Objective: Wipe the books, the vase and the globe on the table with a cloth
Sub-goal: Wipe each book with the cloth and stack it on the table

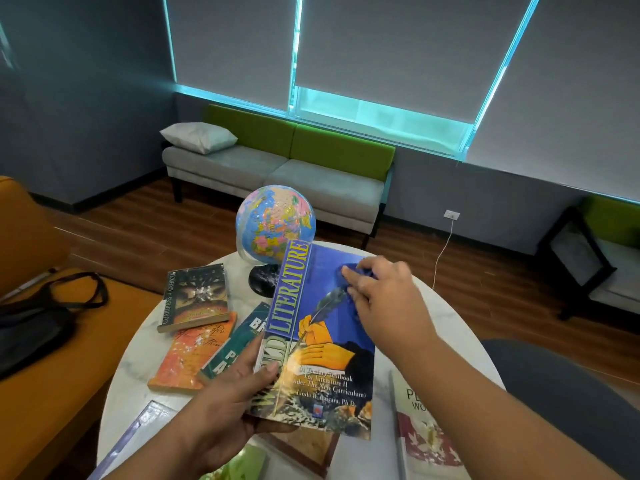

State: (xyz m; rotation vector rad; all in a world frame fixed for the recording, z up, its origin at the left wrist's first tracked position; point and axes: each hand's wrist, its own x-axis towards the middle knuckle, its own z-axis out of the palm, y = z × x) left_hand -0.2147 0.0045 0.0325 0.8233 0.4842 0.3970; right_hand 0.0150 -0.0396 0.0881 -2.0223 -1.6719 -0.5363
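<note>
My left hand (221,407) grips the lower left corner of a blue "World Literature" book (322,344) and holds it tilted above the round white table (138,362). My right hand (384,299) presses a blue cloth (349,271) flat against the upper part of the cover. Behind the book stands the globe (273,223) on its black base. Several other books lie on the table: a dark paperback (197,296), an orange one (187,355), a teal one (235,344) and a white one (426,431) at the right. No vase is in view.
An orange seat with a black bag (38,317) is at the left. A grey and green sofa (280,168) stands behind the table under the window. A dark chair (585,261) is at the right, and a white cable (443,254) runs from a wall socket.
</note>
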